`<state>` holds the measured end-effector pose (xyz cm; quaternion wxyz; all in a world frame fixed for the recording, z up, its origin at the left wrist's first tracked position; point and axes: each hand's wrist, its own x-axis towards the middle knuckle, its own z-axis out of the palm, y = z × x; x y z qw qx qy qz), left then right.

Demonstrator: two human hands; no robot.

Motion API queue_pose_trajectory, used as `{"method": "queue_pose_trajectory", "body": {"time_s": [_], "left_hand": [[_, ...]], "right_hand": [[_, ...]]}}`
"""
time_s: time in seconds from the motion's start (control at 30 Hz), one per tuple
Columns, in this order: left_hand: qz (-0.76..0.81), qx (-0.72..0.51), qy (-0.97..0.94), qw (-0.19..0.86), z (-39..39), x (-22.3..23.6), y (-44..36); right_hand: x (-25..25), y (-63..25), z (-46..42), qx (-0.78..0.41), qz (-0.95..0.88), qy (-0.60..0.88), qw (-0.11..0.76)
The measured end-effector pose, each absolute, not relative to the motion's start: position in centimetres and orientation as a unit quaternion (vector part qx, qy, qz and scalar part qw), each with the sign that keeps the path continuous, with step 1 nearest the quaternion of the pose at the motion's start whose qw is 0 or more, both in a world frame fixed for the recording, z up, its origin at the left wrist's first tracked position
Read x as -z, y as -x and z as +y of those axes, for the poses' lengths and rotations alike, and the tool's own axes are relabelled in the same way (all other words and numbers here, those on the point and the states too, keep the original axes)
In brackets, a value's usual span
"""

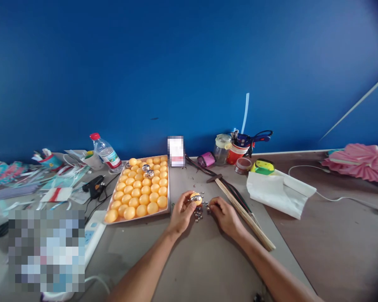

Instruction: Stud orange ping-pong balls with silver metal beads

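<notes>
Desk [138, 256] with a shallow tray [169, 205], right hand [227, 216] and left hand [183, 214] near it
Right fingers are bent together, and I cannot tell whether they pinch anything; left fingers grasp an orange ball [198, 203], partly covered in silver, to the right of the tray, where rows of similar balls [152, 208] sit with two silvery balls [149, 173] among them; small silvery beads [198, 215] lie loose on the desk between the hands
</notes>
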<state>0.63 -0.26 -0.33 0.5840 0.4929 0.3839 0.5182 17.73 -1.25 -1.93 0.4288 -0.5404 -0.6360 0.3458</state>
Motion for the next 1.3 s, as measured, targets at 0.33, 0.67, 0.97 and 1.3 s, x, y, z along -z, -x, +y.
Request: {"method": "queue_pose_trajectory", "body": {"time_s": [0.33,0.67,0.97,1.3], "left_hand": [[0.392,-0.496,-0.518,0.576,-0.4,0.8,-0.3],[0.385,-0.509,-0.486,0.597,-0.3,0.5,-0.7],[0.388,-0.512,-0.478,0.599,-0.3,0.6,-0.8],[0.377,-0.498,-0.465,0.628,-0.6,0.2,-1.0]], "right_hand": [[1.3,-18.1,-1.5,-0.274,-0.697,0.521,0.41],[1.3,-17.7,-2.0,-0.185,-0.774,0.544,0.264],[1.1,-17.7,-1.9,-0.233,-0.742,0.521,0.353],[0.2,-17.3,-2.2,-0.534,-0.409,0.498,0.547]]}}
